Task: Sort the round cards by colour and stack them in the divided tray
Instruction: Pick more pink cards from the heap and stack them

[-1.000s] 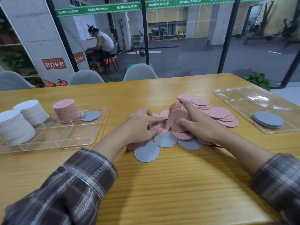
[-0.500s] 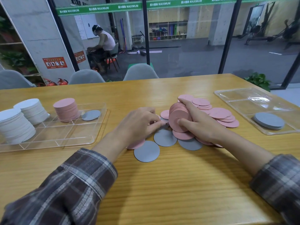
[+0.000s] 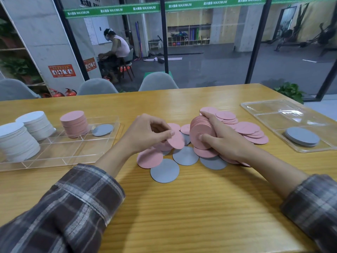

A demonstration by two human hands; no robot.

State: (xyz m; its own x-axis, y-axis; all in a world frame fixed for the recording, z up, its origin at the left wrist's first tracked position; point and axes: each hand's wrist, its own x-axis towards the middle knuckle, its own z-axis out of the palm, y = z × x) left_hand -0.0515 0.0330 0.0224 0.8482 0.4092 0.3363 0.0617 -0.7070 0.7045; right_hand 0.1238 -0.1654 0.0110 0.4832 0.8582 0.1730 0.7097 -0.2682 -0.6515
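— At mid-table, what have the hands got?
— Left hand [image 3: 145, 133] pinches one pink card [image 3: 176, 140] between thumb and fingertips, tilted, lifted just over the loose pile [image 3: 184, 156] of pink and grey cards. Right hand [image 3: 222, 137] is clamped around a pink stack [image 3: 200, 130] held on edge, thumb across its face.

— Where are the sorted ones?
— Left tray [image 3: 60, 156], clear and divided: two white stacks [image 3: 20, 137] in its left compartments, a pink pile [image 3: 74, 123] in a far one, a single grey card [image 3: 103, 129] in the compartment beside that. Right tray [image 3: 273, 114], near the table's right edge, has a low grey stack [image 3: 302, 136] in its near compartment.

— Room to move?
— Bare wooden table [image 3: 182, 207] all across the near side, between the plaid sleeves [image 3: 69, 207]. More bare wood beyond the cards, up to the far edge where grey chairs [image 3: 157, 82] are tucked in. Left tray's near-right corner lies just beside the left forearm.

— Any writing?
— Green strip [image 3: 164, 6] on the glass repeats "MAXIMUM" after some Chinese characters. Red notices [image 3: 62, 70] on the pillar are too small to read.
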